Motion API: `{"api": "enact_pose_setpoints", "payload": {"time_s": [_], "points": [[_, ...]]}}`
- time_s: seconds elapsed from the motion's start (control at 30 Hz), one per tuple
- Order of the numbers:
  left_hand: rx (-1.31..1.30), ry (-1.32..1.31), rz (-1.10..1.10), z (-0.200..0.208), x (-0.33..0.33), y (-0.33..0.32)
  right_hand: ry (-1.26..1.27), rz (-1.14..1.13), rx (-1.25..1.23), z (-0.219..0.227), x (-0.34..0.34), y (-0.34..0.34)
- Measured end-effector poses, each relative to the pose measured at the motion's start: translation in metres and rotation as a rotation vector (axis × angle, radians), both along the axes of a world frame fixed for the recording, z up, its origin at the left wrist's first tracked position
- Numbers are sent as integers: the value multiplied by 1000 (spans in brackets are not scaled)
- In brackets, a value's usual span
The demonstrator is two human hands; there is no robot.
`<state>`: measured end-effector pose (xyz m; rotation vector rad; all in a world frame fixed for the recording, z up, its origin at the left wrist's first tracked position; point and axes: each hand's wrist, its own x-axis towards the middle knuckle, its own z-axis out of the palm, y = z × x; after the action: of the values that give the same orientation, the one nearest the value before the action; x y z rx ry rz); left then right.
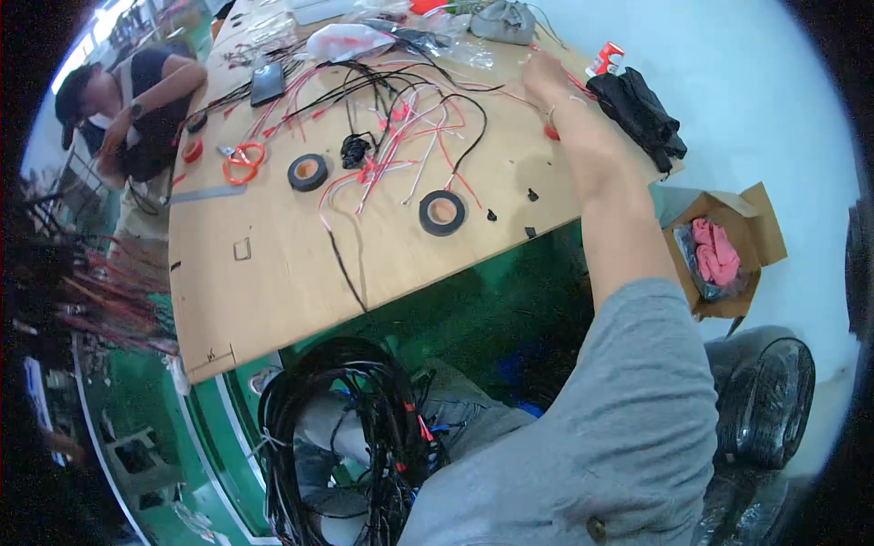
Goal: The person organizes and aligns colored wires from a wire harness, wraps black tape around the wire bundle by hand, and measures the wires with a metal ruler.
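My right arm reaches across the table's right side. My right hand [546, 80] is at the far edge, just in front of a grey pouch [503, 22]. Its fingers look curled together, but small and partly hidden; what they hold I cannot make out. Red and white wires pass beside it. A bundle of black, red and white wires [401, 127] spreads over the table's middle. My left hand is not visible. A big coil of black cable [278, 437] rests over my lap, around a patch of bare skin I cannot identify as arm or leg.
On the wooden table [291, 282] are two black tape rolls [442, 213], orange-handled scissors [242, 162] and a steel ruler [209, 194]. A red-white can [606, 60] and black cloth [639, 118] lie right. A carton [760, 227] stands beyond. Another person [150, 100] works left.
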<state>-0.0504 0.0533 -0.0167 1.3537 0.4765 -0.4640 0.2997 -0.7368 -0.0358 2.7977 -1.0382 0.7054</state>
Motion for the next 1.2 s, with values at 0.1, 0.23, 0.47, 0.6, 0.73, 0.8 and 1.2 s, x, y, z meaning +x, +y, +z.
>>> {"api": "enact_pose_setpoints", "payload": {"time_s": [0.1, 0.23, 0.47, 0.6, 0.73, 0.8, 1.2], "points": [[-50, -11, 125, -1, 3, -3, 114, 73, -56, 15, -11, -30], [-65, 56, 117, 9, 15, -8, 325, 95, 108, 23, -29, -56], [-81, 124, -24, 15, 27, -3, 244, 298, -220, 4, -9, -5], [-117, 226, -11, 13, 25, -1, 455, 464, -714, -16, -2, 20], [-56, 138, -75, 16, 18, 3, 524, 359, -539, -18, 0, 16], [-36, 137, -47, 17, 16, 3, 450, 338, -95, 0, 12, 6], [396, -238, -129, -13, 33, 1, -347, 1287, 526, 186, 20, 299]]}}
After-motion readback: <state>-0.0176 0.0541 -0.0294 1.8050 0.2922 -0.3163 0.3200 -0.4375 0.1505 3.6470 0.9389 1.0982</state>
